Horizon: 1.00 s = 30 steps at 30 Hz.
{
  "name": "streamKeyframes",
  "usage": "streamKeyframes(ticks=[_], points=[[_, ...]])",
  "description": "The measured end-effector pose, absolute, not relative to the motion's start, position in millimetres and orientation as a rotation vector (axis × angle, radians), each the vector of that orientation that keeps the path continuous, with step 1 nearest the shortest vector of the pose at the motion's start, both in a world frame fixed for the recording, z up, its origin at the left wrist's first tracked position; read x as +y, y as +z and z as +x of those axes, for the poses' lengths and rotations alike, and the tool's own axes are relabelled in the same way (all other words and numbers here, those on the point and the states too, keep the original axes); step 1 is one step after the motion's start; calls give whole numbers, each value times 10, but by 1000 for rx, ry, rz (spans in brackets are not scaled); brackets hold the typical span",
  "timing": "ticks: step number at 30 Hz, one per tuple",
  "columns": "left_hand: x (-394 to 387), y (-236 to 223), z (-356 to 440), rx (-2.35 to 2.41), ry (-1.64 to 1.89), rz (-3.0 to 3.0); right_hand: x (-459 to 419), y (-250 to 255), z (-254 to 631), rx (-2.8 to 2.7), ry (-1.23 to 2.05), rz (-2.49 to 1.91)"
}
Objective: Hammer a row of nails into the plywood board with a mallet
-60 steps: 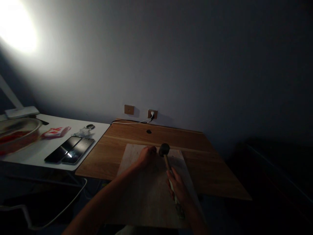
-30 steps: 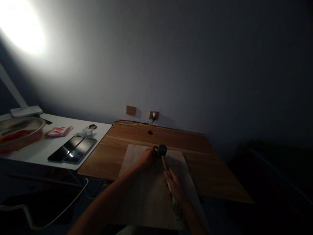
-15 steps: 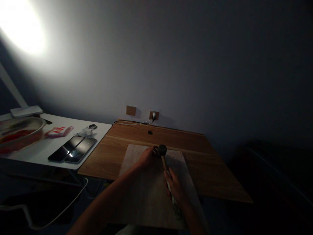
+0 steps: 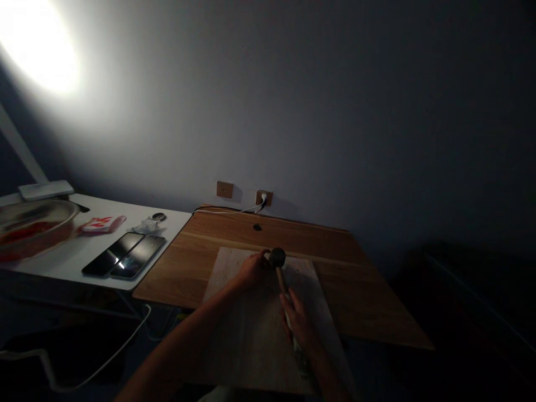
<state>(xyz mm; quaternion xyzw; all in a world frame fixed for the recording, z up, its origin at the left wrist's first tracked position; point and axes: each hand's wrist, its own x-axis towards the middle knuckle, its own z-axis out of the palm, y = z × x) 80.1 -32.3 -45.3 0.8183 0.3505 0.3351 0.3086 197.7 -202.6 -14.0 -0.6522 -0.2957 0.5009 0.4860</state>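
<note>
My right hand (image 4: 298, 318) is wrapped around the handle of a mallet (image 4: 277, 257), whose dark round head is at the far end of a light wooden shaft. The lower grip reaches back toward me under my forearm. Just left of the mallet head is my left hand (image 4: 253, 269), its fingers curled together at the tips. Whatever those fingers pinch is too dark and small to make out. Beneath both hands lies a pale wooden board (image 4: 247, 340), set on a brown wooden table (image 4: 360, 279).
At left, a white table (image 4: 67, 268) bears two dark phones (image 4: 138, 257), a crumpled plastic bag (image 4: 147, 225), a red and white packet (image 4: 103, 224), a clear basin (image 4: 42, 223) with red contents and a lamp base (image 4: 46, 190). Cables (image 4: 226, 211) run to a wall socket (image 4: 268, 198).
Hardly anything differs. The mallet head and both hands stay in almost the same place, with only a very slight shift.
</note>
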Motion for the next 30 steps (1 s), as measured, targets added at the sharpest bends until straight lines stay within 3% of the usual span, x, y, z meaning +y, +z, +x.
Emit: streamKeyframes(ticks=[9,17,24,30], points=[[-382,-306,703,977,811,2210,-2036,-145,2002,-711,1215,-1598],[-692,-89,544,680,420,2687,-2099,-62,2079,-736,1223,-1575],[-638,-92,543,619,442,2577,-2134,-75,2101,-716,1211,-1580],[-452,-171,442,895,692,2376,-2145,-95,2096,-738,1208,-1574]])
